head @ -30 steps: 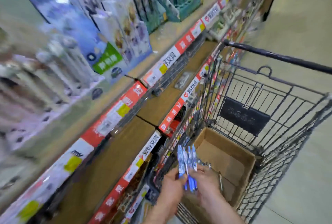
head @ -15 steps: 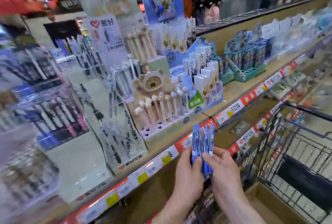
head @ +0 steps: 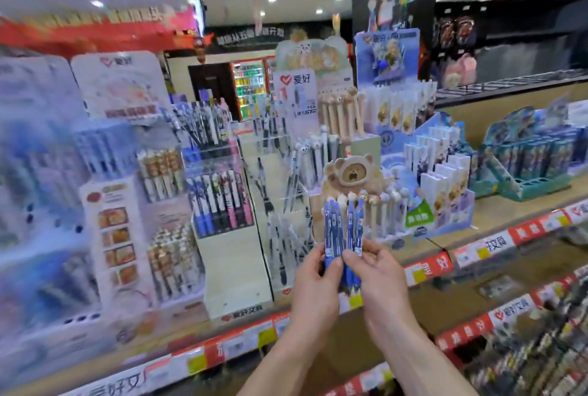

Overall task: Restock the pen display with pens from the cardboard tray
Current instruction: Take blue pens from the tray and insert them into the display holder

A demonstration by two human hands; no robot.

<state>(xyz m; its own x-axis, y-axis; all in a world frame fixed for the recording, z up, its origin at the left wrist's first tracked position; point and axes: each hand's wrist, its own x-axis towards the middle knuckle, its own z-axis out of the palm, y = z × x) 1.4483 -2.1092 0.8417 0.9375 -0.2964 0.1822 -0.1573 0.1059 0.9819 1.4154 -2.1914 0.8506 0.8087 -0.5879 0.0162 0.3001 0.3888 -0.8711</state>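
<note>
Both of my hands hold a bunch of several blue pens point(head: 343, 230) upright in front of the shelf. My left hand point(head: 315, 287) grips the left side of the bunch and my right hand point(head: 378, 281) pinches the right side near the pens' lower ends. Behind and to the left stands a tiered pen display point(head: 222, 201) with blue, black and pink pens in clear pockets. The cardboard tray is out of view.
A bear-themed pen stand point(head: 353, 179) sits right behind the pens. Blue and white boxed displays point(head: 445, 173) and a teal rack point(head: 528, 160) stand to the right. Red price strips point(head: 429, 268) line the shelf edge. Lower shelves at right hold more stock point(head: 541, 348).
My view swung up from the cart and cardboard tray to the shelf displays. Both hands lifted the blue pens from above the tray up to shelf height.
</note>
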